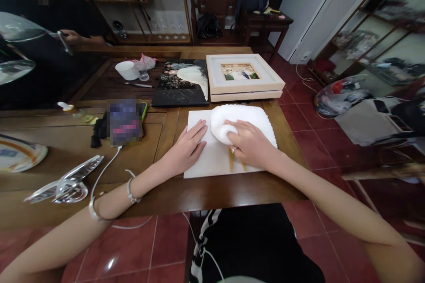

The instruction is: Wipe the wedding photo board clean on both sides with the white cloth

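The left hand (187, 148) lies flat on a white board (205, 166), its fingers straight and holding nothing. The right hand (250, 143) is curled around a bunched fold of a fluffy white cloth (254, 117), which lies over the board's right part. Yellowish strips (231, 161) show on the board below that hand. Beyond, on the wooden tabletop (232, 192), a dark picture (166, 90) sits beside a pale frame (217, 73), with a white cup (127, 70) farther left.
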A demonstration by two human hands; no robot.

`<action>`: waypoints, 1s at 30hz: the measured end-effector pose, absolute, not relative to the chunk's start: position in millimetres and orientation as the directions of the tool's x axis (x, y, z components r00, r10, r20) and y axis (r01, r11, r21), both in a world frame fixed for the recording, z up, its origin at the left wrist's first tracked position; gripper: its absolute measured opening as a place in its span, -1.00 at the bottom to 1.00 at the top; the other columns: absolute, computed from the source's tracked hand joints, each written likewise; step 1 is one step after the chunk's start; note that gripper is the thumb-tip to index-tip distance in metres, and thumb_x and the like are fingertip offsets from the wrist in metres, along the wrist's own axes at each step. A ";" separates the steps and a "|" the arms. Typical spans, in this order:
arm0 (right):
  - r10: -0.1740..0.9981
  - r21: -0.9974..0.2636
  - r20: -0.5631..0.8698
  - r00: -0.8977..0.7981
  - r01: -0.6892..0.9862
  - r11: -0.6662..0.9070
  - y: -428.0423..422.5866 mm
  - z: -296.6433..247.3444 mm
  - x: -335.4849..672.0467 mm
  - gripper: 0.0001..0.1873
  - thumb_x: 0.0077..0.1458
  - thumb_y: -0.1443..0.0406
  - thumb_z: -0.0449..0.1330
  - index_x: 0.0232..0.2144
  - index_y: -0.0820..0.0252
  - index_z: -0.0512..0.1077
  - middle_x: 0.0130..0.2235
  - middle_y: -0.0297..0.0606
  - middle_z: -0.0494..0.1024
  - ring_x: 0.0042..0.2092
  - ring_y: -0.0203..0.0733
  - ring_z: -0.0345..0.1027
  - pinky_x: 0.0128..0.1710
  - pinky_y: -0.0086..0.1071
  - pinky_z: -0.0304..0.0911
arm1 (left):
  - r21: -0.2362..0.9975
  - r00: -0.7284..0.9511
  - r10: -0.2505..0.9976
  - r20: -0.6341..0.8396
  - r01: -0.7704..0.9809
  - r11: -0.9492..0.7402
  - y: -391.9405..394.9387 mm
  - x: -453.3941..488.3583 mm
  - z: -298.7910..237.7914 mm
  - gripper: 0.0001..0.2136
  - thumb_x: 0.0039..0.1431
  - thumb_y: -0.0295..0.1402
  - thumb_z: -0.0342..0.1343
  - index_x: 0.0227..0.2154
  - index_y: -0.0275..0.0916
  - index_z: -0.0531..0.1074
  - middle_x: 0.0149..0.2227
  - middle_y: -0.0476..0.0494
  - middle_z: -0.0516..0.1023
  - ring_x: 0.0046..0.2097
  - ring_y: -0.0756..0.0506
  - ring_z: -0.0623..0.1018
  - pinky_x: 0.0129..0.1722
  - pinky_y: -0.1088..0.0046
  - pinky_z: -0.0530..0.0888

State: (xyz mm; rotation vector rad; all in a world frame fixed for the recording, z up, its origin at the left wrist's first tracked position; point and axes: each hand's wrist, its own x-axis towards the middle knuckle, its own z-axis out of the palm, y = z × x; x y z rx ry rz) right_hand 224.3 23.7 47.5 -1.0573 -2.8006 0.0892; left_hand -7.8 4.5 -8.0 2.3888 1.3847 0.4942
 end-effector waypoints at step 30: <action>0.751 -0.045 -0.012 -0.661 0.750 0.660 79.2 70.2 273.4 -0.70 0.29 0.23 -0.04 -0.37 0.26 0.39 -0.32 -0.05 0.54 -0.25 -0.01 0.43 -0.31 -0.26 0.19 | 0.390 0.488 0.853 0.186 0.760 -0.520 4.9 -9.0 -3.7 -0.55 0.37 -0.33 -0.18 0.24 -0.40 0.19 0.33 -0.40 0.17 0.36 -0.26 0.13 0.31 -0.03 0.14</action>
